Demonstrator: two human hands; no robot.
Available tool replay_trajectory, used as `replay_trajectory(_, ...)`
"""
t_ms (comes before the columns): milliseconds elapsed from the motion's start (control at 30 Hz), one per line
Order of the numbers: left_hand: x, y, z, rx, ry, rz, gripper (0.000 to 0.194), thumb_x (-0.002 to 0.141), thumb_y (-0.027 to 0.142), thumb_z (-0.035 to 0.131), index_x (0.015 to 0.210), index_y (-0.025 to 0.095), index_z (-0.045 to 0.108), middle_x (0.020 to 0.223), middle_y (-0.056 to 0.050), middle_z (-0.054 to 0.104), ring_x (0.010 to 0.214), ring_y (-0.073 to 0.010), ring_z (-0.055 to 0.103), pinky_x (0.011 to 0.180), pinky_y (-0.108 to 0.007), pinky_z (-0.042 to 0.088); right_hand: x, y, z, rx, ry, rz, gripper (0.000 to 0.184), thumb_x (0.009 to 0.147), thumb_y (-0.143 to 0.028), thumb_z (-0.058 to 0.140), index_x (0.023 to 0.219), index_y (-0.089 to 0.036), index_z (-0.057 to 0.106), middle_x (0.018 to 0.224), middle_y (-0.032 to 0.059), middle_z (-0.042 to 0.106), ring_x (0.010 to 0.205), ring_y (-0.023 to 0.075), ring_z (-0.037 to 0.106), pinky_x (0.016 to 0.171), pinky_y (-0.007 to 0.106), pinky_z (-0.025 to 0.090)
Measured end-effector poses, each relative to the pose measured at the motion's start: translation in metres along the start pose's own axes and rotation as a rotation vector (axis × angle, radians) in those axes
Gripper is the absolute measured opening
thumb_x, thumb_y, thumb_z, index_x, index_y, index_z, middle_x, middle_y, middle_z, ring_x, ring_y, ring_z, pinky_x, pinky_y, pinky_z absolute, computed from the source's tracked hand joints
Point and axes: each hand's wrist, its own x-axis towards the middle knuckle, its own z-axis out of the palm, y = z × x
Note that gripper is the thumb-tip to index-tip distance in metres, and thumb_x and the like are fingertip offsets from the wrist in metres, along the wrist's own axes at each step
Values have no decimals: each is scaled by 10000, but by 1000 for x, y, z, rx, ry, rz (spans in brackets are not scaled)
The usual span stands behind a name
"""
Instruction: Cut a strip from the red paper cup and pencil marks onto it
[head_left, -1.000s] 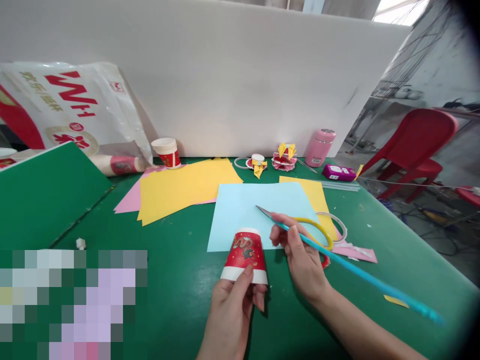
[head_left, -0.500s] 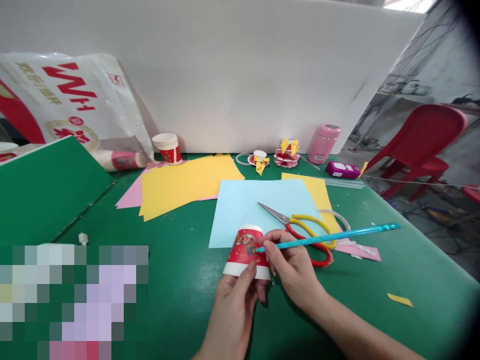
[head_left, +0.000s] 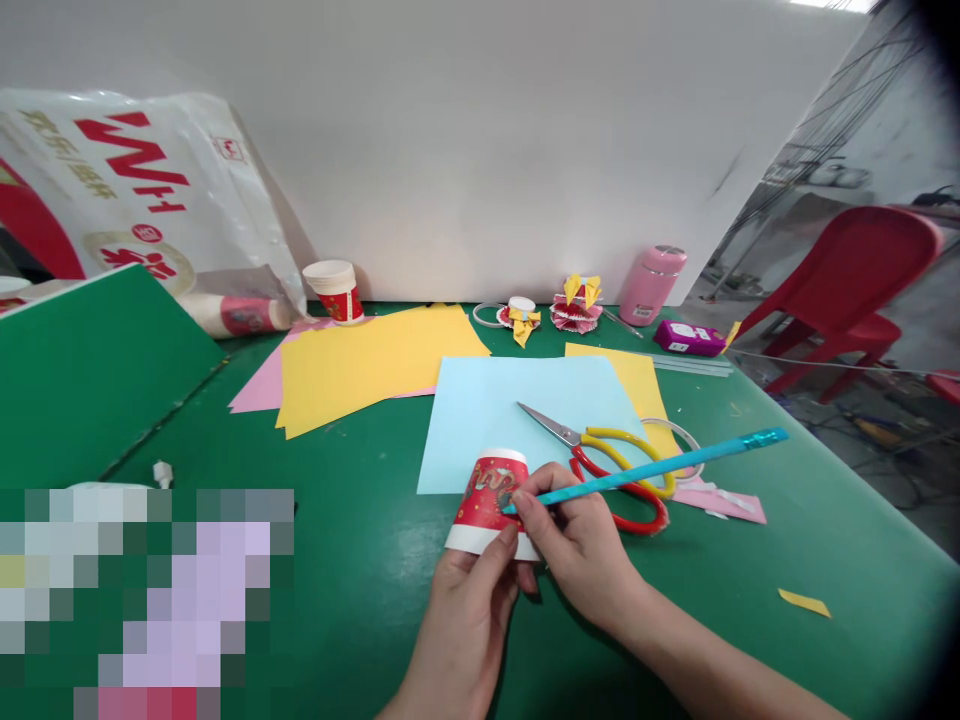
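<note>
A red and white paper cup (head_left: 487, 492) with a dragon print is held upside down near the front of the table. My left hand (head_left: 476, 610) grips it by the lower white rim, thumb on the front and fingers behind. In my right hand (head_left: 581, 540) is a blue pencil (head_left: 660, 466), pinched near its tip, which points at the cup's red side. Whether the tip touches the cup I cannot tell. Just behind that hand lie scissors (head_left: 592, 445) with yellow and red handles, partly over a light blue sheet (head_left: 480, 410).
Yellow sheets (head_left: 367, 370) lie left of the blue one. Along the white board stand stacked paper cups (head_left: 334, 290), a frilled paper craft (head_left: 576, 305) and a pink bottle (head_left: 652, 285). Double-sided tape (head_left: 679, 430) and pink scraps (head_left: 724, 500) lie at the right.
My right hand has come down and left to the cup, and the pencil has swung so its tip points at the cup. The scissors, earlier at this hand, now lie on the table.
</note>
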Motion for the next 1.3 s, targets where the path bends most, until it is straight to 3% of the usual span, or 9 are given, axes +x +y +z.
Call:
replay_trajectory(400,2,0,-1,10,-30,3,126,684,263,632,716,141,633,569,2,539,543,-98,436,524,-209,411,1,3,1,22,-16,16,166,849,-336,469,766,-201,420,430,-84,448,330,107,495,334,192,366)
replay_trajectory(633,2,-1,-1,6,-24,-8,213,678,244,639,871,151,642,550,6,543,532,-105,447,522,-217,415,-1,2,2,11,-16,36,155,854,-336,460,778,-205,426,442,-82,442,326,99,474,332,191,352)
replay_trajectory(800,3,-3,-4,-40,-49,12,143,684,227,641,802,147,654,562,2,548,542,-93,454,539,-205,412,0,3,2,-40,-6,17,147,855,-307,460,758,-200,432,494,-72,439,336,86,466,335,188,352)
replay_trajectory(1033,3,-2,-5,-112,-48,2,239,685,238,645,915,173,651,767,-38,631,617,-108,504,586,-218,431,0,4,4,-132,25,2,143,852,-300,458,747,-206,429,486,-76,414,348,93,475,333,188,375)
replay_trajectory(1300,4,-1,-6,-92,-71,-2,172,707,219,619,863,159,658,781,-48,648,585,-107,515,609,-239,439,0,1,3,-197,47,7,172,854,-325,440,731,-214,396,481,-82,392,331,98,476,316,187,363)
